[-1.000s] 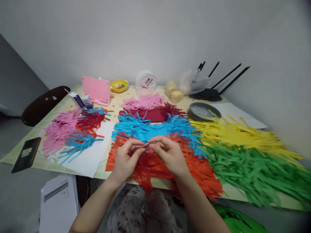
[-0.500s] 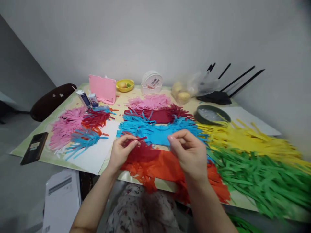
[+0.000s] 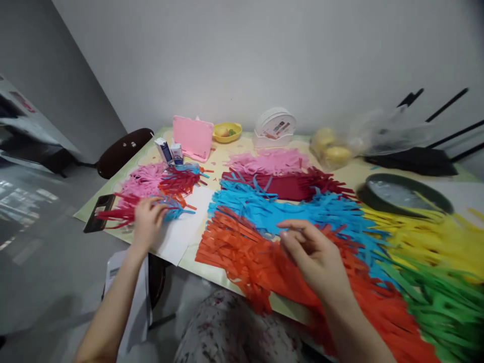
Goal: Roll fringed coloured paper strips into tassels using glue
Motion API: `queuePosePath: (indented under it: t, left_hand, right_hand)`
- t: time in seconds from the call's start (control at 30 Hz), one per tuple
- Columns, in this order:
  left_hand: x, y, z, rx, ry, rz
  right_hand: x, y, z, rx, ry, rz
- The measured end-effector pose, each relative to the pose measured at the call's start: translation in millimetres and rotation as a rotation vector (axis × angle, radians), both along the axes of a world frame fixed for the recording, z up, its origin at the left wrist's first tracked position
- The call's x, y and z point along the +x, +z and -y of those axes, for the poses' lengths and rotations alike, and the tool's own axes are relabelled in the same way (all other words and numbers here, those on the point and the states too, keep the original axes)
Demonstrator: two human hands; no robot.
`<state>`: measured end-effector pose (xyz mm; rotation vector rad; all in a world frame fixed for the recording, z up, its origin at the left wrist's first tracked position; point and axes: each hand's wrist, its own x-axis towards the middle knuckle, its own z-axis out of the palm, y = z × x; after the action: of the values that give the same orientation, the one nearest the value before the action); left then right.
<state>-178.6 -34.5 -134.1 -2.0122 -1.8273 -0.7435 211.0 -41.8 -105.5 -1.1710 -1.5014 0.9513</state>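
My left hand (image 3: 148, 222) is over the left side of the table, closed on a dark red tassel of fringed paper (image 3: 120, 212). Its strips stick out to the left, above pink fringe (image 3: 145, 176) and next to a blue tassel (image 3: 174, 205); the pinched end is hidden by my fingers. A red, orange and blue tassel (image 3: 180, 179) lies just behind. My right hand (image 3: 317, 259) hovers above the orange fringed paper (image 3: 234, 247), fingers curled and apart from the thumb, with nothing visible in them. Behind it is blue fringed paper (image 3: 260, 209).
Dark red (image 3: 280, 186), pink (image 3: 268, 161), yellow (image 3: 427, 232) and green fringed paper (image 3: 446, 297) cover the table. A phone (image 3: 99, 214) lies by the left edge. Behind stand small cartons (image 3: 170, 153), a pink tablet case (image 3: 193, 137), a yellow bowl (image 3: 227, 136) and a dark green round dish (image 3: 408, 191).
My left hand has moved left with the dark red tassel, from over the orange paper to the tassel pile. My right hand stays over the orange paper. The view has turned left.
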Motion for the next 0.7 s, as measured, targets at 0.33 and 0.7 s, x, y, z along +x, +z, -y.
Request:
queuePosePath:
  t: [0.33,0.7]
  left_hand:
    - [41,-13.0,-19,-0.176,-0.141,-0.246]
    - [258,33.0,-211,-0.424,-0.446,-0.241]
  right_hand:
    - [65,5.2,-67,0.044,-0.048,0.401]
    - [76,-19.3,-269,0.135,-0.019,1.187]
